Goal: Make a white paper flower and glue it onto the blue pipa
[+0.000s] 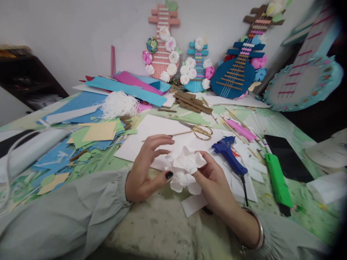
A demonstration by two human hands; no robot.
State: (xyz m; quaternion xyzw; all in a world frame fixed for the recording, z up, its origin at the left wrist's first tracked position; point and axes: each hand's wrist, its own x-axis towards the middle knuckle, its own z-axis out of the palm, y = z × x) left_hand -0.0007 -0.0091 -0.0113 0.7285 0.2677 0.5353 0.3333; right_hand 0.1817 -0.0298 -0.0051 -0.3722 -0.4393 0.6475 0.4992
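Note:
A white paper flower (185, 166) with several curled petals is held over the near edge of the table. My right hand (214, 178) grips its right side between thumb and fingers. At the flower's left, my left hand (149, 168) has its fingers curved and apart, thumb near the lower petals, holding nothing. A white paper strip (193, 205) hangs below the flower beside my right hand. Behind them, gold-handled scissors (202, 131) and a thin wooden stick (183, 133) lie on white sheets (154, 126).
A blue glue gun (230, 153), green cutter (279, 180) and black phone (288, 157) lie right. Paper scraps (100, 130) and a white string bundle (120, 104) are left. Brown strips (192, 102) lie behind; decorated paper instruments (234, 77) lean against the wall.

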